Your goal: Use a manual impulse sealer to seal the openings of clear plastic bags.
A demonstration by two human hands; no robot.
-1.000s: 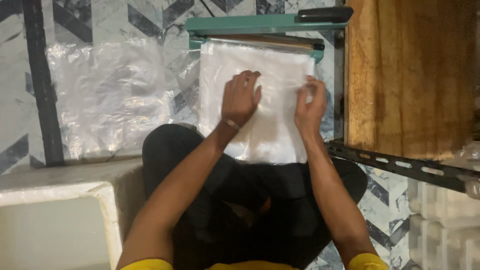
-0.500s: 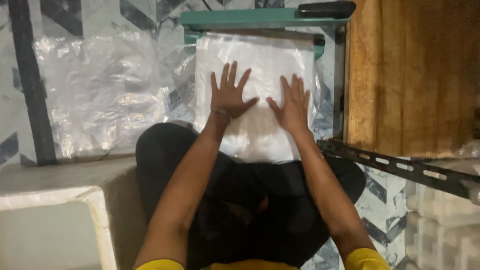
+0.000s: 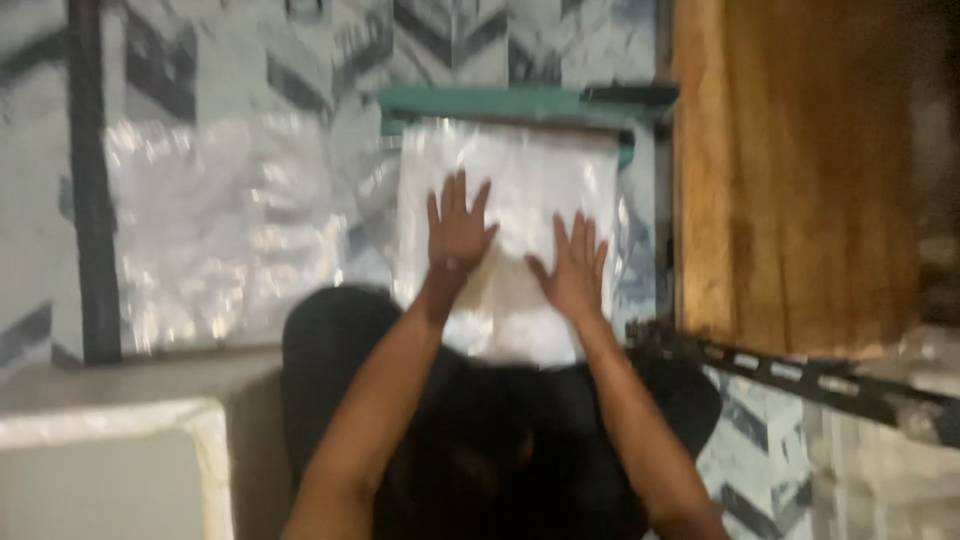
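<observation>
A stack of white plastic bags (image 3: 520,180) lies on the floor in front of me, its far edge at a green heat sealer (image 3: 500,103) with a black handle. My left hand (image 3: 457,228) rests flat on the stack with fingers spread. My right hand (image 3: 575,267) lies flat beside it, also spread, pressing the bags down. Neither hand holds anything. The frame is blurred.
A pile of clear plastic sheets (image 3: 220,230) lies to the left on the patterned floor. A wooden panel (image 3: 800,180) stands at the right, with a slotted black metal bar (image 3: 800,375) below it. A white box (image 3: 110,460) is at lower left.
One second ago my fingers were curled on the top bag; they then spread flat. Since half a second ago the view shifted down, and both hands stay flat on the stack.
</observation>
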